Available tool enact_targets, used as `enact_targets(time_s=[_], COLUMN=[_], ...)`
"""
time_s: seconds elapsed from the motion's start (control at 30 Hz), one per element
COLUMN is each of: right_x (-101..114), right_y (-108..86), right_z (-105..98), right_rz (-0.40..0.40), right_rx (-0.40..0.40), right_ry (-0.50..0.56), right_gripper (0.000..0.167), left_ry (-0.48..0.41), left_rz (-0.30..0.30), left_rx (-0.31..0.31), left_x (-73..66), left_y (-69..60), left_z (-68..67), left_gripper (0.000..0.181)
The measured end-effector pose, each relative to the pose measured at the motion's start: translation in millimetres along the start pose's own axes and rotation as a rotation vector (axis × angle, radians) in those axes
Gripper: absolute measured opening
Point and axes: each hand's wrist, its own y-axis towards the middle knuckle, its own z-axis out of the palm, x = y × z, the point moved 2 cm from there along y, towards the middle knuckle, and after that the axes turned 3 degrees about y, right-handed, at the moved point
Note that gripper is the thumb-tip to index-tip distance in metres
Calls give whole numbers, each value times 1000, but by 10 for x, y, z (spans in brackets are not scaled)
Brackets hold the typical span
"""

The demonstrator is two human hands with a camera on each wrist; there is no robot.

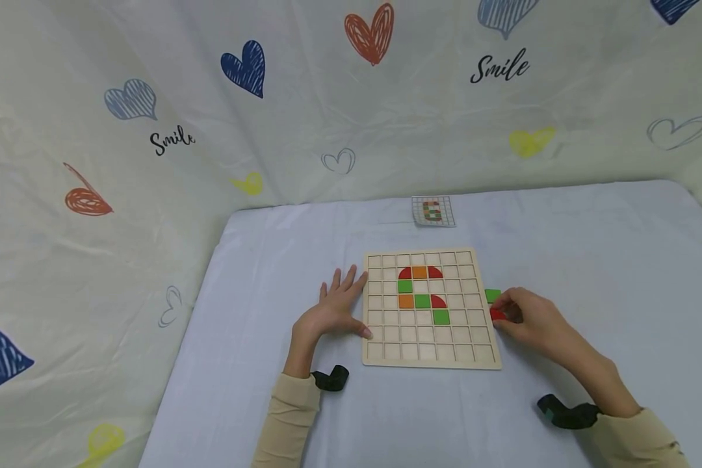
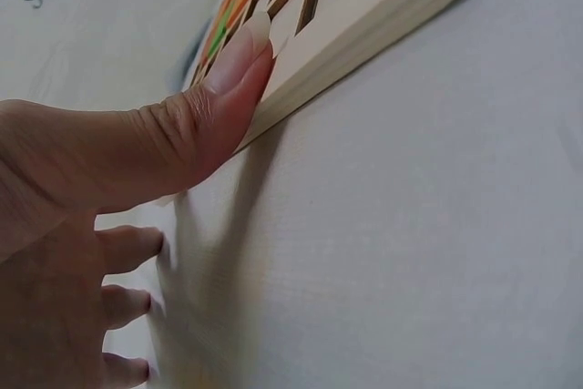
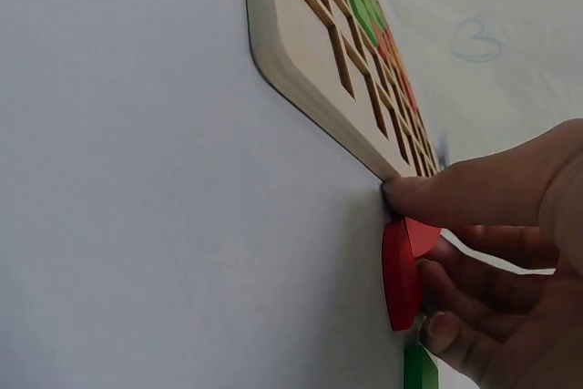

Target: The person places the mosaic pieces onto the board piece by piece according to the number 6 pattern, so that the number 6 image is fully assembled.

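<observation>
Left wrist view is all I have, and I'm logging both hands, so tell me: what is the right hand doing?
Observer: The right hand pinches a red piece just off the right edge of the board.
Operator: Anything else loose over there?
Observer: Yes, a green piece lies just beyond the red one.
Operator: And past the far edge?
Observer: A card printed with a coloured pattern on a grid.

Gridded board [image 1: 392, 335], right hand [image 1: 532, 320] — pinching red piece [image 1: 496, 314]
</observation>
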Motion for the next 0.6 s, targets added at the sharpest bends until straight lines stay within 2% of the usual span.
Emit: enact_targets(time_s=[0.33, 0.43, 0.6], right_x=[10, 25, 49], right_y=[-49, -70, -99], right_z=[-37, -64, -78], right_rz=[39, -22, -189], right_rx=[-40, -116, -259], right_ry=[72, 55, 12], right_gripper=[20, 24, 34], left_ry=[10, 11, 12], left_rz=[1, 3, 4], left_rx=[1, 2, 3], left_x=[1, -5, -9], left_y=[2, -2, -5], left_z=[3, 2, -4], left_gripper=[122, 121, 121])
